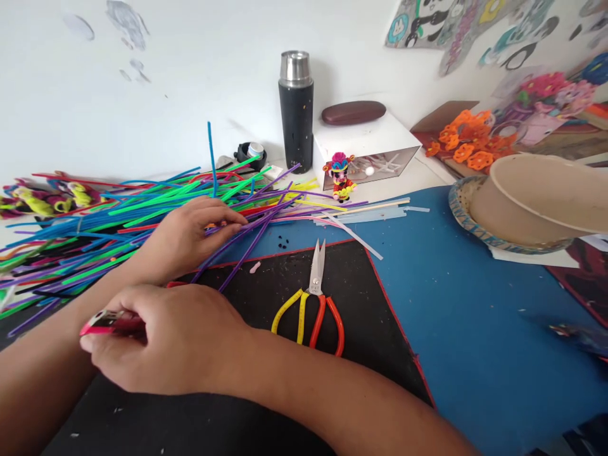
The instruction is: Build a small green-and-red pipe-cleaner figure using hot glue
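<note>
My left hand (194,234) lies over the near edge of a pile of coloured pipe cleaners (156,206). Its thumb and fingers pinch at a purple pipe cleaner (266,217); the exact contact is partly hidden. My right hand (175,342) crosses in front of the left forearm, closed around what looks like a red lighter (111,323) with a metal end, mostly covered by the fingers. Scissors (316,278) with one yellow and one red handle lie on the black mat (356,304), just beyond my right wrist, blades slightly apart and pointing away.
A black flask (297,120) stands by the wall, beside a white box (370,142) with a brown case (354,113) on top. A small pipe-cleaner figure (339,177) stands before the box. Glue sticks (365,216) lie nearby. At right is a beige bowl (536,202).
</note>
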The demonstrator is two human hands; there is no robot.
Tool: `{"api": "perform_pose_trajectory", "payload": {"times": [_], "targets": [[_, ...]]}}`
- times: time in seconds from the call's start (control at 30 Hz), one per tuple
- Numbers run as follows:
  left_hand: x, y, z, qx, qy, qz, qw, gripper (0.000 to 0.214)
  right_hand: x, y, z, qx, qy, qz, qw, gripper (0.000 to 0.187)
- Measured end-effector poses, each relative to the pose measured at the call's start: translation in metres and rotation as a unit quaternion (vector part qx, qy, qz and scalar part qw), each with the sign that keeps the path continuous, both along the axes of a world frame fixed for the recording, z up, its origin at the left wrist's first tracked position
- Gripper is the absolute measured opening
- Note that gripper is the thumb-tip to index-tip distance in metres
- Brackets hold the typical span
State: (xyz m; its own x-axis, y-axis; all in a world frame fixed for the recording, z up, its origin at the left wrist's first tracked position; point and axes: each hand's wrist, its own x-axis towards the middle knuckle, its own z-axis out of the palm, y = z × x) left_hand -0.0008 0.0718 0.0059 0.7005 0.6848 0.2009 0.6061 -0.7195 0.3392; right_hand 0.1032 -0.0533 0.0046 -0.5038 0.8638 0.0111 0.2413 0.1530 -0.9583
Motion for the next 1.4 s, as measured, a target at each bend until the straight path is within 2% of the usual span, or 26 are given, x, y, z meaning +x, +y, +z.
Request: {"api": "perform_pose_trajectory", "payload": {"times": [0.1,0.2,0.3,0.43,0.5,0.57,0.7,0.8,0.9,1.0,1.13,1.23,1.33,1.4], "targets": [[-0.033,-0.023,0.009,-0.009,-0.039,0.122,0.992,0.033,-0.001,-0.001,0.001,0.009,-0.007,-0.033,0.999,0.019],[-0.066,-0.048,0.006,-0.023,-0.108,0.245,0.963,0.029,0.001,-0.001,0.002,0.05,-0.025,-0.054,0.997,0.02],[-0.088,-0.069,-0.003,-0.033,-0.145,0.276,0.949,0.03,0.004,0.0,0.002,0.085,-0.078,-0.057,0.992,0.023],[-0.103,-0.084,-0.007,0.021,-0.194,0.242,0.95,0.024,0.003,-0.001,-0.005,0.15,-0.15,-0.036,0.977,0.02],[-0.111,-0.085,-0.004,0.055,-0.213,0.259,0.94,0.025,0.001,-0.003,-0.011,0.175,-0.176,-0.028,0.968,0.019],[-0.121,-0.083,-0.003,0.067,-0.239,0.317,0.915,0.027,0.0,-0.005,-0.016,0.187,-0.189,-0.031,0.963,0.017],[-0.139,-0.073,-0.01,0.065,-0.26,0.357,0.895,0.034,0.009,-0.012,-0.019,0.175,-0.197,-0.057,0.963,0.011],[-0.142,-0.07,-0.021,0.054,-0.271,0.352,0.894,0.033,0.028,-0.019,-0.016,0.17,-0.248,-0.059,0.952,0.012],[-0.139,-0.072,-0.026,0.05,-0.279,0.334,0.899,0.032,0.05,-0.025,-0.009,0.133,-0.289,-0.096,0.943,0.015],[-0.136,-0.074,-0.024,0.044,-0.274,0.313,0.908,0.034,0.065,-0.03,-0.002,0.082,-0.326,-0.129,0.933,0.015],[-0.138,-0.075,-0.018,0.042,-0.253,0.295,0.92,0.038,0.069,-0.035,0.005,0.055,-0.394,-0.116,0.91,0.013],[-0.141,-0.074,-0.018,0.032,-0.219,0.219,0.95,0.04,0.067,-0.035,0.007,0.05,-0.435,-0.102,0.893,0.012],[-0.142,-0.074,-0.025,0.03,-0.158,0.109,0.981,0.042,0.064,-0.033,0.007,0.046,-0.459,-0.093,0.882,0.011],[-0.14,-0.075,-0.031,0.028,-0.112,0.071,0.991,0.042,0.063,-0.031,0.008,0.048,-0.473,-0.088,0.875,0.01]]}}
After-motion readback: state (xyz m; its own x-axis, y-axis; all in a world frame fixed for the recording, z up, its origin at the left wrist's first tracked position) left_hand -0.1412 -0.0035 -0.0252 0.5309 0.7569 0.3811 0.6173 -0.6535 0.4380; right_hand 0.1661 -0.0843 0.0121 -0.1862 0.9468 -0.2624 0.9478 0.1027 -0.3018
